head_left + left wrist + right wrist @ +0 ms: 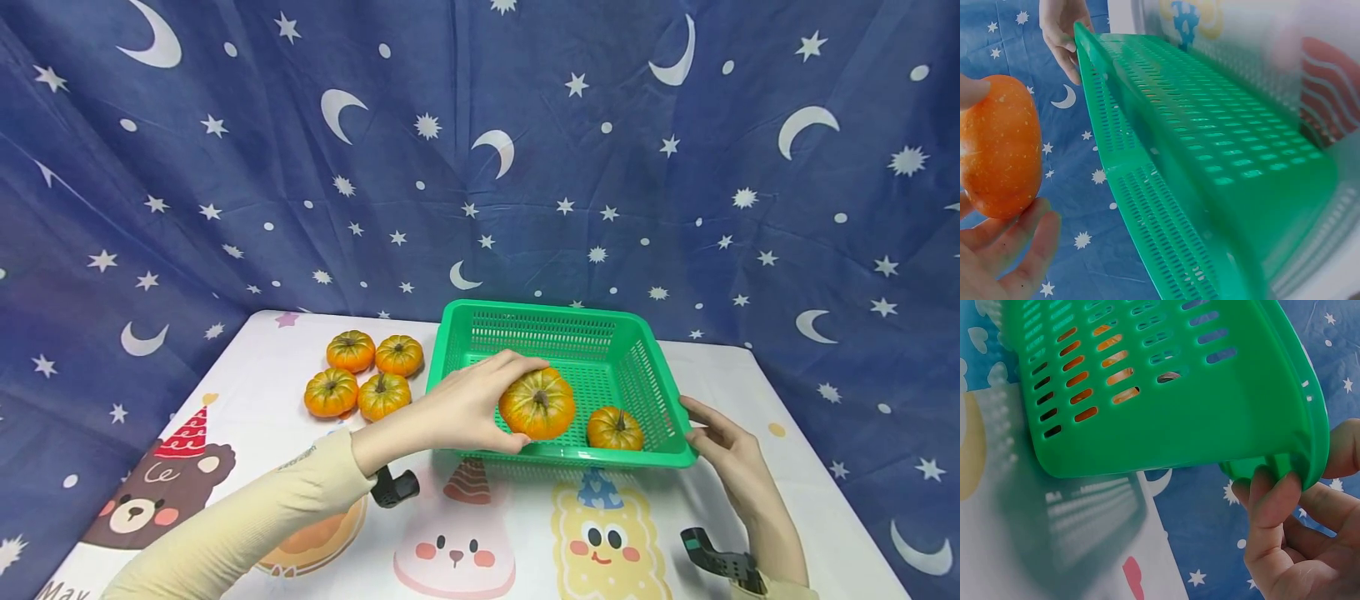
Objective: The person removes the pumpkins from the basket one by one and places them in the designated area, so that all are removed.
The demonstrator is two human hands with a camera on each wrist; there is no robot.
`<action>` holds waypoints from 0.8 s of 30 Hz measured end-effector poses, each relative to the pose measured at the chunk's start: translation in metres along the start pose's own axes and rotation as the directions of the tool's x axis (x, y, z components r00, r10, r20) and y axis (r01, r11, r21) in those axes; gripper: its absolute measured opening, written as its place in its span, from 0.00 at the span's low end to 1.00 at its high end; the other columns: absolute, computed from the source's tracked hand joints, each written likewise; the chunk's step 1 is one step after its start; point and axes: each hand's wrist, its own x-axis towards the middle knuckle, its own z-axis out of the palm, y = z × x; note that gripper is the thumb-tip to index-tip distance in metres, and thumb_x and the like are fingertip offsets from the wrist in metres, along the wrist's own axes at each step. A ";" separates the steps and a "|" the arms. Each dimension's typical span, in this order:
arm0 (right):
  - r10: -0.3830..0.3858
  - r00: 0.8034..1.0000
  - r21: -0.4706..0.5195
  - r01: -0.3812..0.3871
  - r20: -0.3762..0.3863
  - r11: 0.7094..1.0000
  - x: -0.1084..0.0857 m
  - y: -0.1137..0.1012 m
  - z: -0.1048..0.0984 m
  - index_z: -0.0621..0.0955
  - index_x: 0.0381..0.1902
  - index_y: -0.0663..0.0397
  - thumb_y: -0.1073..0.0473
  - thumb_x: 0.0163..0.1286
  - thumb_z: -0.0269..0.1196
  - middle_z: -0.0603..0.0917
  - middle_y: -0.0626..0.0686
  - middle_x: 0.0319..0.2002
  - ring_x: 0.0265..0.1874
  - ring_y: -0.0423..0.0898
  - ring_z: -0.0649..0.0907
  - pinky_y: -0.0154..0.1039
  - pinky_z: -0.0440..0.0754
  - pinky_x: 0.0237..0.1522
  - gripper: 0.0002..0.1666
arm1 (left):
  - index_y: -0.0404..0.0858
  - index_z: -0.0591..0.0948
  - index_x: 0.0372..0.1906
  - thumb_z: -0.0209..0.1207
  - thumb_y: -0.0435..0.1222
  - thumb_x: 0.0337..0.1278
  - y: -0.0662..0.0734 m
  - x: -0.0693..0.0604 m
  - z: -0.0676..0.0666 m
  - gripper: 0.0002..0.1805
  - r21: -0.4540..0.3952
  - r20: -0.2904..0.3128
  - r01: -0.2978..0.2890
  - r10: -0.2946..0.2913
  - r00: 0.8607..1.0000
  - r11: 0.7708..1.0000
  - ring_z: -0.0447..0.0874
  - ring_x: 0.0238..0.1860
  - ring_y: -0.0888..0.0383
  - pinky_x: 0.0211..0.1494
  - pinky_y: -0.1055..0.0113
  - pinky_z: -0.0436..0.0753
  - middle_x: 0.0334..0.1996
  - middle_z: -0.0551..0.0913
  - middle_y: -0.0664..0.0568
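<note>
My left hand [472, 404] grips an orange pumpkin [538, 405] above the left part of a green plastic basket [555, 454]. In the left wrist view the same pumpkin [1002, 147] sits between thumb and fingers, apart from the basket. A second pumpkin [615, 429] lies inside the basket at its front right. My right hand [723, 450] pinches the basket's right rim; the right wrist view shows its fingers [1275, 503] curled under the rim [1316, 425]. Through the basket's slots, bits of the orange pumpkin inside show.
Several pumpkins [382, 396] stand grouped on the table to the left of the basket. The white tablecloth [262, 367] carries cartoon prints. Behind the table hangs a blue curtain [420, 208] with moons and stars. Each wrist wears a black camera mount [393, 487].
</note>
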 end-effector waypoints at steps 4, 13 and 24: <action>-0.007 1.000 0.009 0.007 0.002 1.000 0.000 0.000 0.000 0.64 0.71 0.62 0.61 0.72 0.53 0.74 0.31 0.46 0.38 0.31 0.79 0.23 0.76 0.41 0.31 | 0.50 0.66 0.68 0.70 0.48 0.38 -0.001 -0.016 -0.006 0.46 -0.001 -0.007 -0.002 0.002 1.000 1.000 0.76 0.53 0.61 0.49 0.62 0.80 0.58 0.73 0.59; -0.023 1.000 0.017 0.023 0.006 1.000 0.001 0.000 0.000 0.64 0.70 0.64 0.62 0.72 0.53 0.74 0.31 0.47 0.38 0.31 0.79 0.21 0.75 0.41 0.30 | 0.53 0.66 0.68 0.70 0.48 0.37 -0.003 -0.046 -0.015 0.45 -0.029 -0.005 0.042 -0.043 0.999 0.999 0.75 0.53 0.65 0.52 0.63 0.79 0.59 0.72 0.62; -0.027 1.000 0.003 0.027 0.008 1.000 0.000 -0.001 0.000 0.63 0.70 0.63 0.62 0.72 0.53 0.71 0.30 0.50 0.39 0.30 0.78 0.21 0.75 0.42 0.30 | 0.54 0.66 0.67 0.71 0.47 0.34 -0.009 -0.078 -0.026 0.46 0.011 -0.076 0.125 -0.124 0.989 0.992 0.78 0.54 0.60 0.51 0.56 0.80 0.59 0.73 0.61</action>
